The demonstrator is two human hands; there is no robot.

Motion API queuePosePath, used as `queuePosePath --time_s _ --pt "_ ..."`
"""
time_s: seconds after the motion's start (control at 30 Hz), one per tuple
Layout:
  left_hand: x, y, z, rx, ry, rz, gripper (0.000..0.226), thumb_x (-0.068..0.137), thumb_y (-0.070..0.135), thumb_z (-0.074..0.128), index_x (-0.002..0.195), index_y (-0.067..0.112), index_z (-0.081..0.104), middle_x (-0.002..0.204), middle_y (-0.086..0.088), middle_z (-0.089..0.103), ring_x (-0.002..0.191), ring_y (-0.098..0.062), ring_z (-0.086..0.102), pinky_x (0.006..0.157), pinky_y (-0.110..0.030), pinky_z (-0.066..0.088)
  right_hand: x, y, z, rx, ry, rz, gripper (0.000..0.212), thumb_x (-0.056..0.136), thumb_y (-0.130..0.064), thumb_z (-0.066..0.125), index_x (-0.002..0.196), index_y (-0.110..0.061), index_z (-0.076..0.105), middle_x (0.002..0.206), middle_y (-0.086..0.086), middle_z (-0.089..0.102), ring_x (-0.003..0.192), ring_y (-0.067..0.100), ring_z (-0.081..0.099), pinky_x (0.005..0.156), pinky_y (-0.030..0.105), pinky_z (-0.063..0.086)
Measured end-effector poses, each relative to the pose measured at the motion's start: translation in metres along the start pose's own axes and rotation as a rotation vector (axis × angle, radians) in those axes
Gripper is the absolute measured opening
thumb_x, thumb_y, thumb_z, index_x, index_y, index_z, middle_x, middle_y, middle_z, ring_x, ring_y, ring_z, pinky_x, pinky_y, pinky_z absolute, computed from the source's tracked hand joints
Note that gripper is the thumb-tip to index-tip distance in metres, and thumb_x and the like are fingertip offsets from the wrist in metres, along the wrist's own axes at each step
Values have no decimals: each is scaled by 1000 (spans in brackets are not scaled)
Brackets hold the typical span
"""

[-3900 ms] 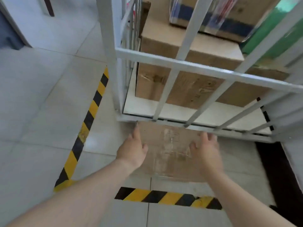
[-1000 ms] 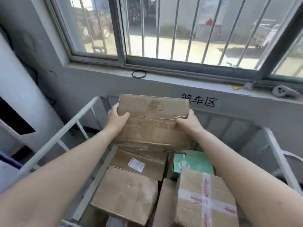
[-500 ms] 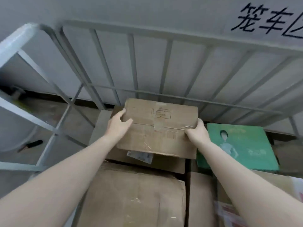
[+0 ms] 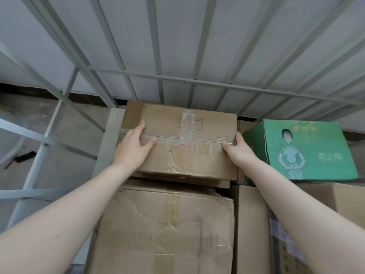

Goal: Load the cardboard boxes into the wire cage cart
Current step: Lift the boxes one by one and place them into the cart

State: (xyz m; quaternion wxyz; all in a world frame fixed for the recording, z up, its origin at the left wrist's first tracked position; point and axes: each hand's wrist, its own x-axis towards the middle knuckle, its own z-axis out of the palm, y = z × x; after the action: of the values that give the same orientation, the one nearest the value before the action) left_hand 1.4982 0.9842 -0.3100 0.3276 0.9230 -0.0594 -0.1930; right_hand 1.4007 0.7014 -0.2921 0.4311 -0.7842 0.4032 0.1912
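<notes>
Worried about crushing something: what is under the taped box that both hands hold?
Under the taped box lies another brown carton; only its front edge and a strip on the left show. The rest of it, and anything beneath, is covered.

Brown box (image 4: 187, 153) label, green box (image 4: 300, 149) txt: blurred, unreadable.

Brown cardboard boxes (image 4: 187, 151): at least five, some partly hidden. Green printed box (image 4: 304, 149): one. Hands: two, left hand (image 4: 134, 147), right hand (image 4: 240, 153). Wire cage cart (image 4: 158, 78): one. Dark floor object (image 4: 25, 156): one.
</notes>
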Motion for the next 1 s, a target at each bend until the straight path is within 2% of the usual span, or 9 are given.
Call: queuePosePath --time_s 0.17,0.33,0.43,0.53,0.57,0.63,0.73,0.87,1.0 --pt "-21 6 -1 -144 44 -162 59 100 47 42 153 28 24 156 -4 26 142 -24 30 114 -39 25 -21 19 9 200 -10 85 66 102 -50 32 157 -22 7 162 3 20 147 29 24 117 45 21" --pt "-77 -47 -10 126 98 -430 54 101 48 28 142 15 43 147 -17 37 132 -39 39 110 -50 28 -80 77 28 136 -35 92 66 102 -55 25 156 -19 16 159 7 27 145 29 27 116 43 23" --pt "-110 -84 -12 45 82 -667 72 96 62 28 146 11 35 149 -22 33 135 -41 35 111 -51 29 -106 112 39 67 -77 74 65 101 -51 34 155 -19 18 159 8 29 144 28 30 114 39 27" --pt "-144 -101 3 -174 -223 -804 106 75 89 24 154 19 18 159 -9 21 144 -34 25 115 -53 24 -124 134 51 80 -153 82 68 101 -46 43 155 -20 13 160 7 25 144 28 29 114 40 27" --pt "-152 -103 9 -185 -281 -803 111 71 92 27 155 22 12 161 -5 17 146 -32 22 116 -52 22 -127 140 54 87 -174 83 69 100 -43 45 156 -20 11 160 7 24 145 28 29 114 40 27" --pt "-160 -101 20 -205 -239 -750 104 79 83 37 156 19 8 161 -5 18 145 -31 23 117 -48 22 -131 147 58 91 -174 60 71 100 -37 50 156 -21 9 160 7 24 144 28 29 114 41 28" --pt "-159 -93 28 -229 -118 -694 80 93 60 45 152 12 19 155 -10 31 139 -34 34 111 -43 28 -129 148 54 90 -130 0 70 99 -30 53 156 -23 13 159 4 26 144 25 31 112 39 31" --pt "-162 -59 39 31 49 -586 67 95 34 51 151 10 24 155 -12 20 140 -36 25 114 -47 27 -135 150 42 -7 -113 -93 67 99 -27 51 155 -22 15 160 4 24 144 23 30 112 35 31" --pt "-172 18 52 129 -138 -388 40 94 30 52 129 12 49 145 -10 27 133 -32 33 112 -42 31 -167 123 17 -144 -95 -182 65 98 -23 48 155 -20 15 155 12 28 137 28 39 107 36 35"
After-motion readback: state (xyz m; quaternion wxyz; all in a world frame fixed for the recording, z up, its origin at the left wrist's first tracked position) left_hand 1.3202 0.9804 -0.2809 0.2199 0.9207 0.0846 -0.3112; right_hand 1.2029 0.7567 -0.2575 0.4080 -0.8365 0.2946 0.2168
